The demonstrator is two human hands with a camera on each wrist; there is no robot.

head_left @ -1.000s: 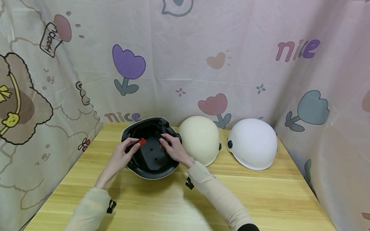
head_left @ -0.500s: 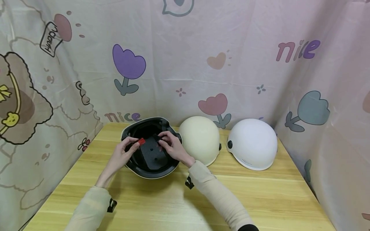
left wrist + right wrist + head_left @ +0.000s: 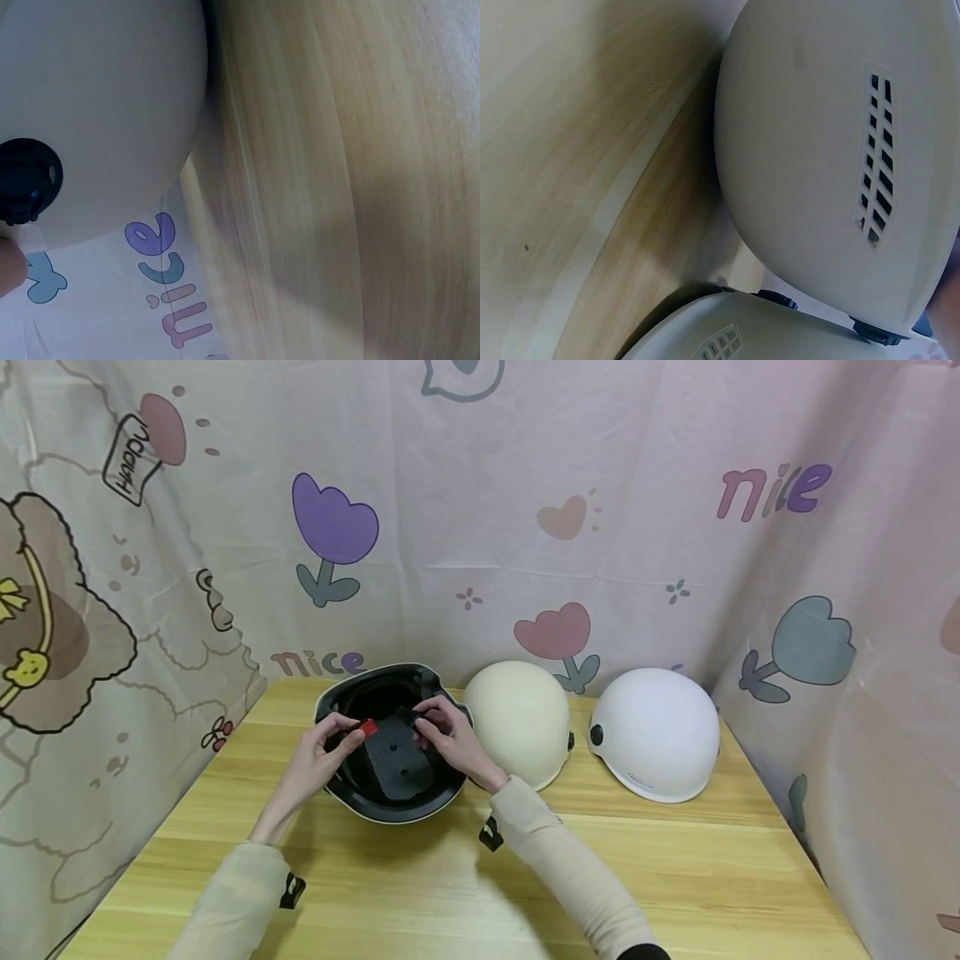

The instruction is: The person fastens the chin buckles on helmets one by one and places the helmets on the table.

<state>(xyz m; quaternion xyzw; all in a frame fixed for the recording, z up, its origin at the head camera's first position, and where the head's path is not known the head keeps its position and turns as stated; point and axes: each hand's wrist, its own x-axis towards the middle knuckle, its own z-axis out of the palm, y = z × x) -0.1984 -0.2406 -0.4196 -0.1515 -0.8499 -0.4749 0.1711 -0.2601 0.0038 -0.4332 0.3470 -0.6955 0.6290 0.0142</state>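
Note:
An upturned helmet (image 3: 393, 814) with a black lining lies at the left on the table, its opening facing up. Over that opening my left hand (image 3: 318, 756) pinches a red buckle (image 3: 367, 727) between thumb and fingers. My right hand (image 3: 450, 739) pinches a small black buckle piece (image 3: 408, 716) a short way to the right of the red one, and the two pieces are apart. The wrist views show mostly the helmet's outer shell, with a round black knob (image 3: 30, 180) in the left one and a slotted vent (image 3: 877, 157) in the right one.
Right of the upturned helmet, a cream helmet (image 3: 517, 727) sits dome up close beside it. A white helmet (image 3: 656, 735) stands farther right. Behind the wooden table (image 3: 420, 893) hangs a printed curtain (image 3: 465, 527), which also closes off both sides.
The right hand has shifted slightly, its fingers regripping the black piece. The left hand and the red buckle stay almost in place, and the helmets have not moved.

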